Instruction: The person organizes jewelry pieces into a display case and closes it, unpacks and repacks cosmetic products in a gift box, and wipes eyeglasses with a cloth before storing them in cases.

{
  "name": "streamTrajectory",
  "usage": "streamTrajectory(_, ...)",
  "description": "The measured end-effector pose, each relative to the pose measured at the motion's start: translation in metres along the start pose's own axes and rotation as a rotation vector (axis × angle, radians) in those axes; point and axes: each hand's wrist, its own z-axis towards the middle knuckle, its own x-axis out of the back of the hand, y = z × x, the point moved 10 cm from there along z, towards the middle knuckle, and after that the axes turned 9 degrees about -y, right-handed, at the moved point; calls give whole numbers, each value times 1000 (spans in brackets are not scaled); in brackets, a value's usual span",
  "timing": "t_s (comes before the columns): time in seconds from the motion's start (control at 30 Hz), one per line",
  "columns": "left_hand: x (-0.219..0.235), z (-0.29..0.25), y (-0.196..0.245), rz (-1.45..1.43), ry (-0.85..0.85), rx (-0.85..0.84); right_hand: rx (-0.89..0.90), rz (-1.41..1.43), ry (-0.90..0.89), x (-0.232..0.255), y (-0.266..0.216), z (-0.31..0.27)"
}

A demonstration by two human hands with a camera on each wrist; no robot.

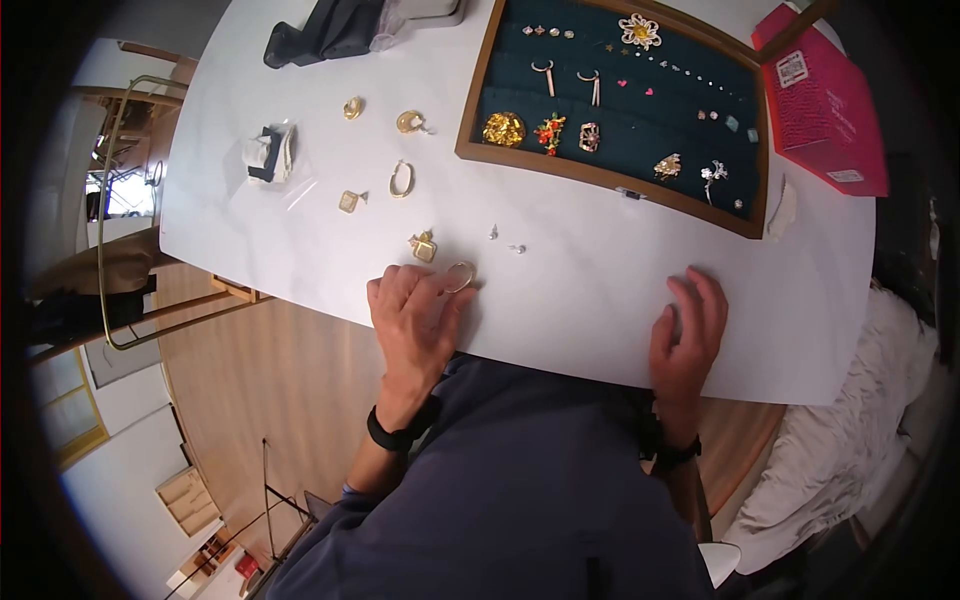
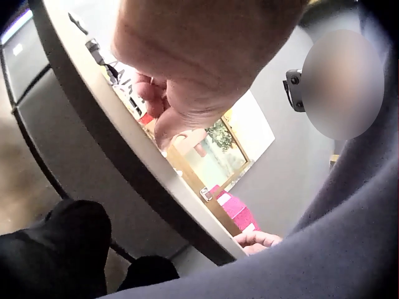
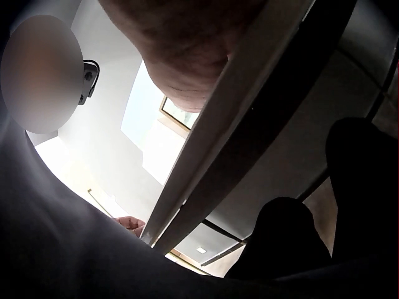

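Observation:
My left hand (image 1: 412,318) pinches a gold hoop earring (image 1: 460,277) between thumb and fingers, low over the white table. Just above those fingers lies a square gold earring (image 1: 423,246), and two small studs (image 1: 493,232) are to its right. In the left wrist view the left hand (image 2: 193,68) shows large, its fingers bent toward the thumb; the hoop cannot be made out there. My right hand (image 1: 688,335) rests at the table's front edge, fingers loosely bent, holding nothing. The right wrist view shows only part of the right hand (image 3: 181,56).
A wooden case (image 1: 612,178) with dark green lining holds several earrings and brooches. Several gold earrings, among them a hoop (image 1: 401,180), lie left of it. A plastic bag (image 1: 270,160) is farther left, a pink box (image 1: 825,120) at right, and a black item (image 1: 335,32) at the back.

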Motion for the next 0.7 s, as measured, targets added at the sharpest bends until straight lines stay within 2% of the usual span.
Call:
streamTrajectory(0.07,2,17,25,10,-36,-116,-10,16,-10,-2,1,-1)
streamTrajectory(0.1,0,26,31,-3,-34,-122,-12,2,-6,-1,1,-2)
streamTrajectory(0.17,-10,38,55,102,-57,-271,-12,15,-9,-2,1,-2)
streamTrajectory(0.47,-33,53,65,141,-114,-347,-1,-11,0,2,0,-1)
streamTrajectory(0.7,-31,53,65,152,-121,-318,1,-10,-4,0,-1,-1)
